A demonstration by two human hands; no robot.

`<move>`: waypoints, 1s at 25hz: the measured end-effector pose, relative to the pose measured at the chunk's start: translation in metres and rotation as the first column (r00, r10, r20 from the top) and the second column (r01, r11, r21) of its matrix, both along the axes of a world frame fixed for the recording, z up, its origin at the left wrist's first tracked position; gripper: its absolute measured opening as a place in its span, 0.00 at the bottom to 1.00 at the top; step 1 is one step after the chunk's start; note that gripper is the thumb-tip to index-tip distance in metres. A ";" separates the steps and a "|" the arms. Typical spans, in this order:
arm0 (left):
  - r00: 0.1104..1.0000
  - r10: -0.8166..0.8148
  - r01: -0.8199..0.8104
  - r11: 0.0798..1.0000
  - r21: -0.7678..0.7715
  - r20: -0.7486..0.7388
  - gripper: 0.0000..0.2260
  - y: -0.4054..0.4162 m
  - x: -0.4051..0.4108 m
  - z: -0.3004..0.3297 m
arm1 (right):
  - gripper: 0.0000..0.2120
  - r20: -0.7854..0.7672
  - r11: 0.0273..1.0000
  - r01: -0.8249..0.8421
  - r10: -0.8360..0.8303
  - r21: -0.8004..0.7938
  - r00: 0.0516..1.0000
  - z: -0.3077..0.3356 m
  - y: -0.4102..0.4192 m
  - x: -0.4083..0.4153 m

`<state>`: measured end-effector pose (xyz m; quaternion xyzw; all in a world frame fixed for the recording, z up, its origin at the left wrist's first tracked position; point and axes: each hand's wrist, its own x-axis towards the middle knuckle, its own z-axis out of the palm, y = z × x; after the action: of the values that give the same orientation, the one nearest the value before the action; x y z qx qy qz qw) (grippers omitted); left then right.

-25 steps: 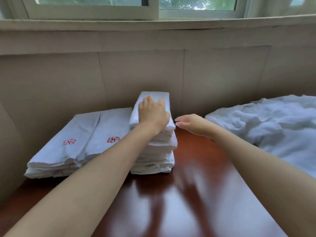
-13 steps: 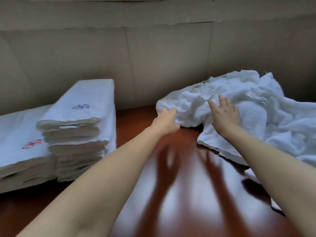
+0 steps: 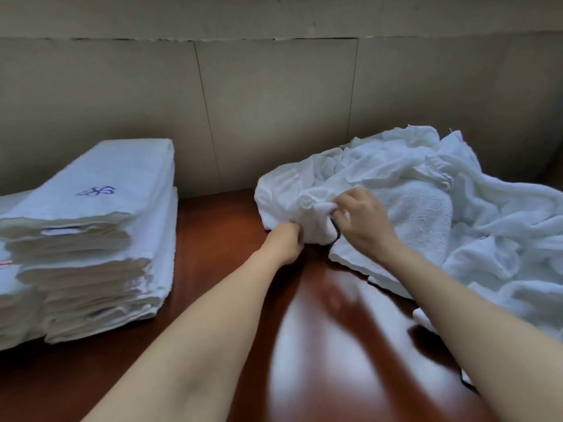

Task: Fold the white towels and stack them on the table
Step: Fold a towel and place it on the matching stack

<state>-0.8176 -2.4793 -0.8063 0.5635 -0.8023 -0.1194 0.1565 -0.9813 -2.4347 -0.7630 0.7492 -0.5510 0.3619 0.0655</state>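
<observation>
A heap of crumpled white towels [image 3: 441, 208] lies on the right of the red-brown table [image 3: 320, 345]. My left hand [image 3: 285, 242] grips the near left edge of one crumpled towel [image 3: 292, 196] in that heap. My right hand [image 3: 362, 220] pinches a fold of the same towel just to the right. A tall stack of folded white towels [image 3: 100, 239] stands at the left, its top towel bearing a blue embroidered mark [image 3: 97, 190].
A second, lower stack of folded towels [image 3: 12, 300] shows at the far left edge, partly cut off. A beige panelled wall [image 3: 274, 102] runs close behind the table. Bare glossy tabletop lies between the stack and the heap.
My left hand left the top of the folded stack and crossed to the heap. Both hands reached the crumpled towel and closed their fingers on it. The view swung right and down.
</observation>
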 end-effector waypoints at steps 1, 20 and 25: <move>0.997 -0.008 0.009 1.000 0.012 -0.083 0.06 0.019 0.012 0.003 | 0.11 0.177 0.991 -0.116 0.104 0.061 0.979 0.001 0.020 0.014; 0.457 0.702 -0.424 0.712 0.559 -0.547 0.07 0.367 0.278 0.050 | 0.11 0.280 0.701 -0.624 0.557 0.345 0.781 -0.023 0.252 0.248; 0.479 0.878 -0.846 0.466 0.259 -0.014 0.03 0.409 0.364 0.051 | 0.28 -0.330 0.894 -0.124 0.284 0.431 0.900 -0.027 0.211 0.240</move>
<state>-0.4540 -2.0705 -0.7555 0.8944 -0.3752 -0.1511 0.1911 -0.7409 -2.2234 -0.7904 0.8572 -0.5062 0.0924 -0.0212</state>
